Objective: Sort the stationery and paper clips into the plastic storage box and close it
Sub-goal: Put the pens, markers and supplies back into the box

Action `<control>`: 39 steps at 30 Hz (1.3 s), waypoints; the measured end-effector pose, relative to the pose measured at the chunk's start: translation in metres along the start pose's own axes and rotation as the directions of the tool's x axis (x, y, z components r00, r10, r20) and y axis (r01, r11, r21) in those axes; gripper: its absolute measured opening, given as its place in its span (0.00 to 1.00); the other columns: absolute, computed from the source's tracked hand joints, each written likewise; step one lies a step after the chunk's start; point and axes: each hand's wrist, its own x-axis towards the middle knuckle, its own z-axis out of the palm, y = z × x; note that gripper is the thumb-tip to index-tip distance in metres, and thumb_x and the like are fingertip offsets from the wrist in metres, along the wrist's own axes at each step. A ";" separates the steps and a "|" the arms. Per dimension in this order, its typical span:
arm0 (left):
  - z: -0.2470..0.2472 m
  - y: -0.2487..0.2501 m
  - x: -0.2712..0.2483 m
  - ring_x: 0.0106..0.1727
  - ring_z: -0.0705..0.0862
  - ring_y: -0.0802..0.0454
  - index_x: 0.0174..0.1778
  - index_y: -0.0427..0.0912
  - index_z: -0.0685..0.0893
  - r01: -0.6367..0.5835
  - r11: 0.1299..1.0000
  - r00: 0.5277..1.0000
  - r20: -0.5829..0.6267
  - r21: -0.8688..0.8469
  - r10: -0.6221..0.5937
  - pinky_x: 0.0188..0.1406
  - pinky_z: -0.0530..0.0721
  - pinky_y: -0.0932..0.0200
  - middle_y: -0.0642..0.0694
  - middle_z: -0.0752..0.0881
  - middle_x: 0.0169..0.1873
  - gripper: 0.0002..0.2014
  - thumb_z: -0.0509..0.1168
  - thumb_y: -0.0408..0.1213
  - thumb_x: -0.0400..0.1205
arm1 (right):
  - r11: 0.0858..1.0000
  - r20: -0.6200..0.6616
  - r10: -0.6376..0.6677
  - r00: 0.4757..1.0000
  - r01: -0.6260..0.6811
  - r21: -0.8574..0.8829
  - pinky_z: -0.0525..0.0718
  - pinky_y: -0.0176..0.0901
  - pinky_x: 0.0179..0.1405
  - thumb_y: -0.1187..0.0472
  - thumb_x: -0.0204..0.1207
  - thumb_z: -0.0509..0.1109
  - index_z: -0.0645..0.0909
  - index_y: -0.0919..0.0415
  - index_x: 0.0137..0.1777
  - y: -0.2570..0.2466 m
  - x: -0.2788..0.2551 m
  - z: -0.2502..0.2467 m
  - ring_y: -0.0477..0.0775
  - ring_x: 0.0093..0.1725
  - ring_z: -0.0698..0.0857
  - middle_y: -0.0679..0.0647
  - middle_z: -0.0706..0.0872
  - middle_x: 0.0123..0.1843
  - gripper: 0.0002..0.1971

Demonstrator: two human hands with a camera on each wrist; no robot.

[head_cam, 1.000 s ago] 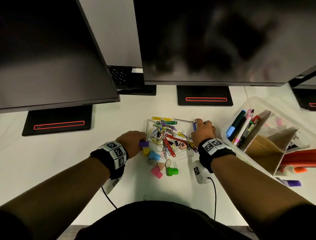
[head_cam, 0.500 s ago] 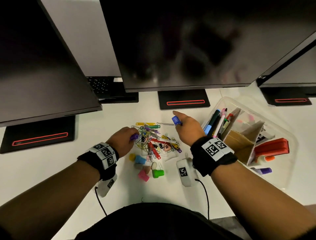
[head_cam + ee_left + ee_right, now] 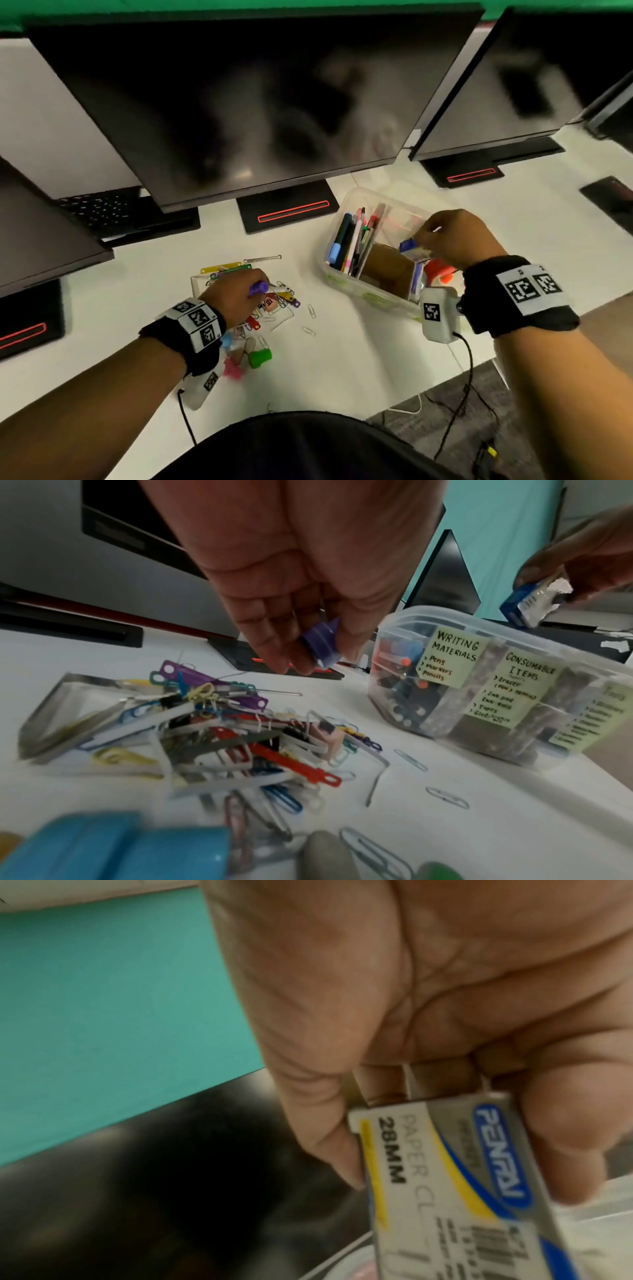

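My right hand pinches a small blue and white paper clip box above the clear plastic storage box, over its cardboard-divided middle part; the same paper clip box shows at the upper right of the left wrist view. My left hand holds a small purple piece just above the pile of coloured paper clips and fasteners on the white desk. The storage box carries handwritten labels, and pens stand in its left compartment. No lid is in view.
Black monitors with red-lit bases stand along the back of the desk. Blue, pink and green small items lie near my left wrist. Loose clips lie between pile and box. The desk edge runs close at the right.
My right hand lifted the paper clip box from the pile and carried it right, over the storage box. The left hand stayed at the pile with the purple piece. My head turned right.
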 end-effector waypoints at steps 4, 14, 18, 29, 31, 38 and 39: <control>0.009 0.005 0.003 0.51 0.82 0.46 0.53 0.49 0.81 0.029 0.999 0.999 0.041 0.044 -0.031 0.47 0.76 0.59 0.50 0.83 0.46 0.08 0.66 0.38 0.79 | 0.979 0.086 0.129 0.988 -0.113 -0.168 0.77 0.39 0.29 0.57 0.72 0.71 0.88 0.63 0.46 0.040 0.005 0.006 0.56 0.36 0.81 0.57 0.84 0.39 0.11; 0.012 0.009 -0.001 0.55 0.80 0.47 0.57 0.45 0.82 0.020 0.998 0.998 0.054 0.052 -0.023 0.55 0.77 0.56 0.46 0.82 0.51 0.11 0.66 0.40 0.79 | 0.942 0.253 0.180 0.951 -0.093 -0.321 0.75 0.37 0.26 0.52 0.74 0.70 0.80 0.61 0.36 0.056 0.007 0.054 0.52 0.33 0.83 0.53 0.82 0.30 0.13; 0.010 0.002 -0.006 0.57 0.80 0.47 0.58 0.46 0.81 0.030 0.999 0.997 0.068 0.045 -0.033 0.59 0.79 0.54 0.46 0.82 0.54 0.12 0.67 0.39 0.79 | 0.935 0.274 0.158 0.949 -0.055 -0.350 0.81 0.40 0.37 0.53 0.77 0.67 0.79 0.62 0.37 0.050 0.006 0.055 0.54 0.37 0.83 0.55 0.84 0.36 0.13; -0.001 -0.019 -0.030 0.62 0.82 0.43 0.64 0.46 0.82 0.126 0.992 0.990 0.067 0.015 -0.127 0.62 0.79 0.56 0.43 0.86 0.61 0.15 0.65 0.38 0.80 | 0.920 0.184 -0.324 0.928 0.354 -0.168 0.82 0.47 0.49 0.59 0.77 0.65 0.85 0.62 0.43 -0.050 -0.026 0.058 0.59 0.45 0.85 0.58 0.87 0.43 0.09; -0.003 -0.023 -0.035 0.62 0.82 0.42 0.65 0.44 0.81 0.137 0.991 0.990 0.041 -0.005 -0.136 0.62 0.79 0.55 0.42 0.85 0.61 0.16 0.63 0.36 0.81 | 0.889 0.248 -0.418 0.874 0.450 -0.088 0.81 0.42 0.45 0.61 0.76 0.66 0.86 0.61 0.43 -0.060 -0.035 0.090 0.57 0.43 0.85 0.56 0.88 0.42 0.07; -0.006 -0.054 -0.051 0.65 0.79 0.42 0.67 0.42 0.76 0.219 0.974 0.975 -0.031 -0.053 -0.221 0.66 0.75 0.54 0.38 0.80 0.65 0.16 0.54 0.30 0.84 | 0.778 0.652 -0.460 0.603 0.628 -0.031 0.76 0.34 0.54 0.61 0.75 0.70 0.85 0.55 0.58 -0.067 -0.043 0.196 0.53 0.56 0.85 0.54 0.88 0.57 0.13; -0.006 -0.060 -0.054 0.63 0.79 0.42 0.65 0.42 0.77 0.232 0.972 0.972 -0.028 -0.046 -0.233 0.65 0.75 0.53 0.37 0.80 0.63 0.16 0.54 0.29 0.84 | 0.771 0.675 -0.458 0.579 0.637 -0.023 0.74 0.34 0.53 0.59 0.75 0.70 0.84 0.54 0.60 -0.068 -0.044 0.205 0.52 0.56 0.84 0.54 0.87 0.58 0.14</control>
